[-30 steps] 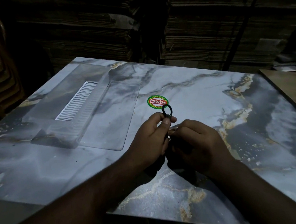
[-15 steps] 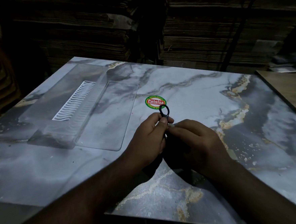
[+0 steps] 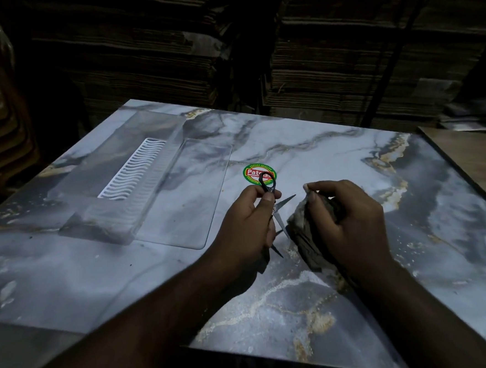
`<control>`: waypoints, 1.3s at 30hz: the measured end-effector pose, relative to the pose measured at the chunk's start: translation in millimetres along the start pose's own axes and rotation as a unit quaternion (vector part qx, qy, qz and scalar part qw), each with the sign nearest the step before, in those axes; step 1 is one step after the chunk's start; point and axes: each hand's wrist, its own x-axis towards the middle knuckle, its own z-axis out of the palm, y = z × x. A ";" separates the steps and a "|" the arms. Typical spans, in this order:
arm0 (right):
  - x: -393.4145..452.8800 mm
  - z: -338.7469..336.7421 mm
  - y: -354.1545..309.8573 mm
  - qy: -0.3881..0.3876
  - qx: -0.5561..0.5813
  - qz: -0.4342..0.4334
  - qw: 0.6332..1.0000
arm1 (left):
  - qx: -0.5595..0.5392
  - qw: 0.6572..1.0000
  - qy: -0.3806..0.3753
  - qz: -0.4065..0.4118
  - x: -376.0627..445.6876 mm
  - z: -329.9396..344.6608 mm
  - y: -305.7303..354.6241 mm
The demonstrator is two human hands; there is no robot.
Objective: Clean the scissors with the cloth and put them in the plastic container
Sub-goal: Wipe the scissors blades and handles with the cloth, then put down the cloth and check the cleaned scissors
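Observation:
Small scissors [image 3: 278,210] with black loop handles and thin silver blades are pinched in my left hand [image 3: 247,226]. Their blades stand spread apart, one pointing right, one pointing down toward me. My right hand [image 3: 347,214] grips a crumpled grey-brown cloth [image 3: 306,237] just right of the blades, apart from them. A clear plastic container [image 3: 109,222] with a white ridged insert [image 3: 133,168] lies open at the left of the marble-patterned table [image 3: 349,153], its flat lid [image 3: 185,193] folded out toward my left hand.
A round green and red sticker [image 3: 252,171] sits on the table behind the scissors' handles. Stacks of flattened cardboard [image 3: 341,47] rise behind the table. A wooden board [image 3: 472,153] borders the table's right edge. The room is dim.
My hands were pressed together around the scissors. Now the right hand has pulled away to the right with the cloth, and the spread blades are exposed.

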 end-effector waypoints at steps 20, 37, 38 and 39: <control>-40.6 -48.6 13.6 -0.256 -0.205 0.113 0.938 | 0.016 0.997 -0.009 0.072 -2.3 -4.8 11.6; -43.8 -54.1 -28.5 -0.017 -0.015 0.209 0.978 | -0.012 0.983 0.146 0.110 -12.3 13.6 7.9; -47.9 -49.3 -42.7 -0.024 0.079 0.255 0.963 | -0.036 0.984 0.145 0.097 -13.8 16.4 8.3; -50.9 -43.8 -53.3 -0.036 0.162 0.305 0.938 | -0.060 0.985 0.141 0.083 -15.7 19.3 8.4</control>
